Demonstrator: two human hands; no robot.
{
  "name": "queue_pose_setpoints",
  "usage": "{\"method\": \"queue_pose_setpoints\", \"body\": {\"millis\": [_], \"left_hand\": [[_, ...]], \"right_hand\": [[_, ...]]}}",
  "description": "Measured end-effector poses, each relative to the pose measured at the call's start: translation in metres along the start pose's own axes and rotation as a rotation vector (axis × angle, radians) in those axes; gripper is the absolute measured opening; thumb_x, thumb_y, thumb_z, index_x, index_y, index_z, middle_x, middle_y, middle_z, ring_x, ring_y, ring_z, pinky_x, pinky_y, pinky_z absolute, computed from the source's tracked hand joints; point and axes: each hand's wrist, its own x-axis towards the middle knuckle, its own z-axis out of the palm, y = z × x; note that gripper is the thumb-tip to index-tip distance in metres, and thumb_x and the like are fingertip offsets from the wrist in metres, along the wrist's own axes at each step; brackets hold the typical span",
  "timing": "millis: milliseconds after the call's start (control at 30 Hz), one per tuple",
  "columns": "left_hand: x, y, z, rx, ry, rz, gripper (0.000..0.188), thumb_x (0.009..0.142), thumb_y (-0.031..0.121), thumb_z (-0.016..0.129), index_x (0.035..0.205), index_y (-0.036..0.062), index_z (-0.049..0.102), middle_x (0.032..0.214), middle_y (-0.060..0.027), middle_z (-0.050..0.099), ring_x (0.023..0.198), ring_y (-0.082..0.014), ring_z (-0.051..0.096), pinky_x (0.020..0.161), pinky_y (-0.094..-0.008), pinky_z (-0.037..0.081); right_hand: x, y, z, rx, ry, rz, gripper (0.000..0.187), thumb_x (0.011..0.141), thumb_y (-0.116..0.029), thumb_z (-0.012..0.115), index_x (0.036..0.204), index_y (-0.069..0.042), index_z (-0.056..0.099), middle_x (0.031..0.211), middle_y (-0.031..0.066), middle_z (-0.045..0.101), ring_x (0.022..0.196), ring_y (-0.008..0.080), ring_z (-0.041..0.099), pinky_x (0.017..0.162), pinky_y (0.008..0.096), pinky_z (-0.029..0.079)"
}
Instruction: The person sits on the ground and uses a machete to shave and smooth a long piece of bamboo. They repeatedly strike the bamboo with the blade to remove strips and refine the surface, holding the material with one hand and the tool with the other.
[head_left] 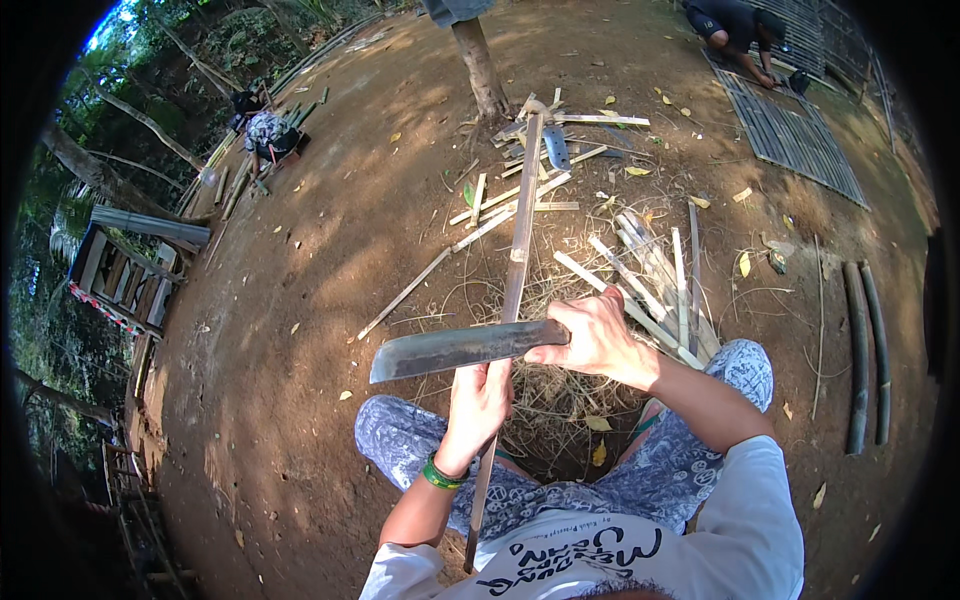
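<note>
Head view: we note the right grip (605, 335) clenched on the rear end of the machete (440, 352), which points to 9 o'clock and crosses over the bamboo strip (522, 220) near the centre; we cannot tell whether the two touch. The left grip (480, 400) grasps the bamboo strip on the 6 o'clock side of the machete. The bamboo strip extends from just past 12 o'clock to 6 o'clock. Around it we locate pale strips (680, 285) near 3 o'clock, two dark poles (857, 360) farther out in that direction, and a slatted panel (800, 140) at 2 o'clock
</note>
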Motion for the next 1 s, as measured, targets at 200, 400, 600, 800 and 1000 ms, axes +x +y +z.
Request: {"method": "queue_pose_setpoints", "body": {"millis": [200, 400, 600, 800, 1000], "left_hand": [[-0.010, 0.002, 0.001, -0.053, -0.012, -0.042, 0.038, 0.104, 0.021, 0.053, 0.137, 0.0017, 0.053, 0.068, 0.0074, 0.044, 0.055, -0.0019, 0.042, 0.048, -0.0221, 0.036], [-0.019, -0.007, -0.009, 0.045, 0.005, 0.023, 0.037, 0.104, 0.019, 0.054, 0.136, 0.0010, 0.055, 0.070, 0.0065, 0.049, 0.053, -0.0021, 0.041, 0.047, -0.0217, 0.036], [-0.032, -0.018, -0.018, -0.029, 0.000, -0.014, 0.037, 0.104, 0.014, 0.050, 0.138, -0.0017, 0.052, 0.078, 0.0082, 0.050, 0.059, 0.0007, 0.040, 0.051, -0.0173, 0.033], [-0.044, -0.026, -0.023, 0.008, 0.005, 0.007, 0.042, 0.102, 0.016, 0.056, 0.140, -0.0007, 0.051, 0.072, 0.0070, 0.048, 0.061, -0.0012, 0.042, 0.052, -0.0198, 0.035], [-0.056, -0.031, -0.029, -0.011, -0.046, 0.002, 0.042, 0.102, 0.014, 0.055, 0.141, -0.0017, 0.050, 0.072, 0.0070, 0.049, 0.060, -0.0021, 0.042, 0.053, -0.0203, 0.036]], "right_hand": [[0.016, 0.034, -0.017, -0.108, 0.074, 0.206, 0.072, 0.080, -0.076, 0.060, 0.071, -0.004, 0.063, 0.055, 0.0136, 0.057, 0.051, 0.0345, 0.060, 0.054, 0.0455, 0.045], [0.013, 0.025, -0.016, -0.056, 0.006, 0.028, 0.073, 0.078, -0.079, 0.059, 0.072, -0.006, 0.065, 0.058, 0.0116, 0.062, 0.052, 0.0312, 0.063, 0.051, 0.0464, 0.044], [0.018, 0.050, -0.014, -0.102, 0.052, 0.177, 0.073, 0.078, -0.080, 0.058, 0.070, -0.008, 0.067, 0.048, 0.0110, 0.056, 0.046, 0.0299, 0.061, 0.048, 0.0456, 0.044], [0.017, 0.041, -0.012, -0.124, 0.043, 0.015, 0.075, 0.083, -0.079, 0.053, 0.068, -0.006, 0.065, 0.045, 0.0068, 0.052, 0.040, 0.0239, 0.053, 0.046, 0.0396, 0.043], [0.015, 0.058, -0.015, -0.106, 0.061, 0.083, 0.073, 0.084, -0.080, 0.051, 0.070, -0.011, 0.068, 0.044, 0.0042, 0.050, 0.040, 0.0207, 0.053, 0.042, 0.0381, 0.042]]}}
